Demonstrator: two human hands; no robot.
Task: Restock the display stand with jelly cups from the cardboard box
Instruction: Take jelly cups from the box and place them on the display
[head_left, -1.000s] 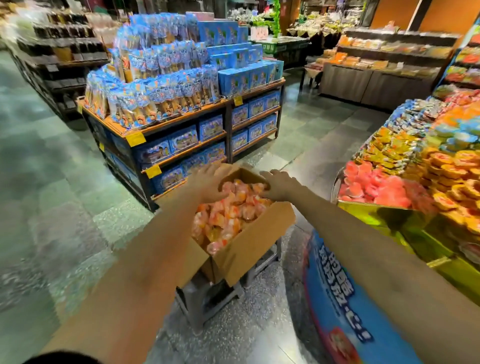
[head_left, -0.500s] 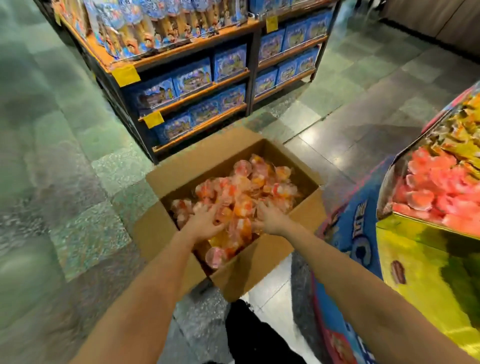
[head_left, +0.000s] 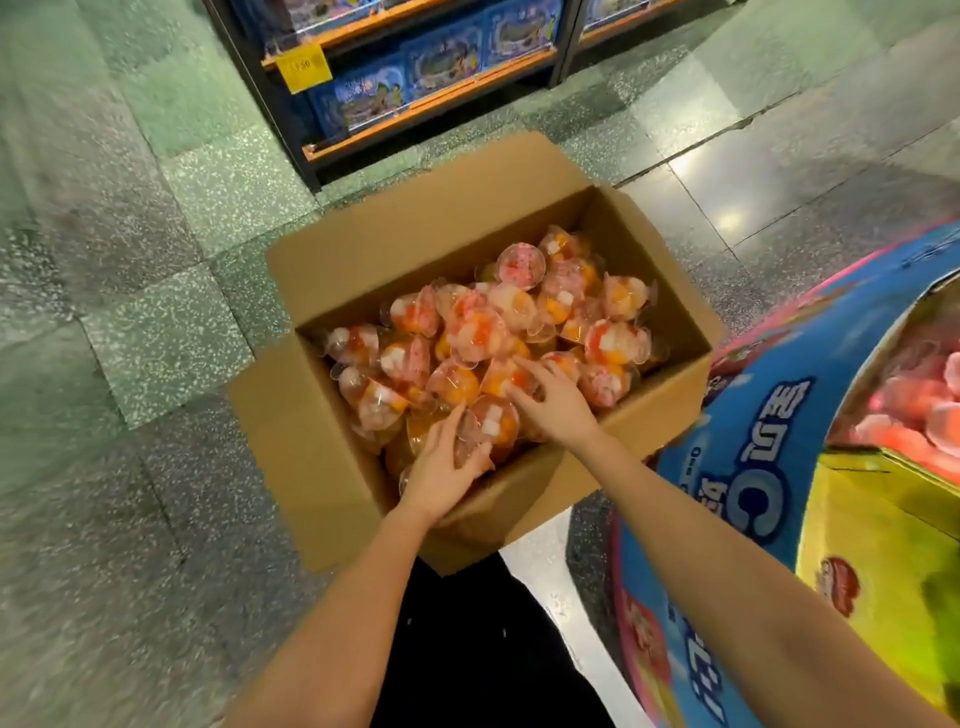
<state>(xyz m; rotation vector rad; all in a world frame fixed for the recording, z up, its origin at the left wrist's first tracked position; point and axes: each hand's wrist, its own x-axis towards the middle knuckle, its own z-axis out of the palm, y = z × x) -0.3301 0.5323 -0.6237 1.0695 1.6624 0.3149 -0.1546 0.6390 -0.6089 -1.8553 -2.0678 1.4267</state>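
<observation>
The cardboard box (head_left: 322, 493) sits before me, jelly cups (head_left: 493, 332) inside. The display stand (head_left: 769, 467) is to its right, shelves (head_left: 431, 88) behind.

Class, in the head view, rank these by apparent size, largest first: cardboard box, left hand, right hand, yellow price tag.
1. cardboard box
2. left hand and right hand: alike, so unranked
3. yellow price tag, though it sits farther from the camera

Speckled green floor tiles (head_left: 156, 322), orange-edged shelving (head_left: 432, 108)
</observation>
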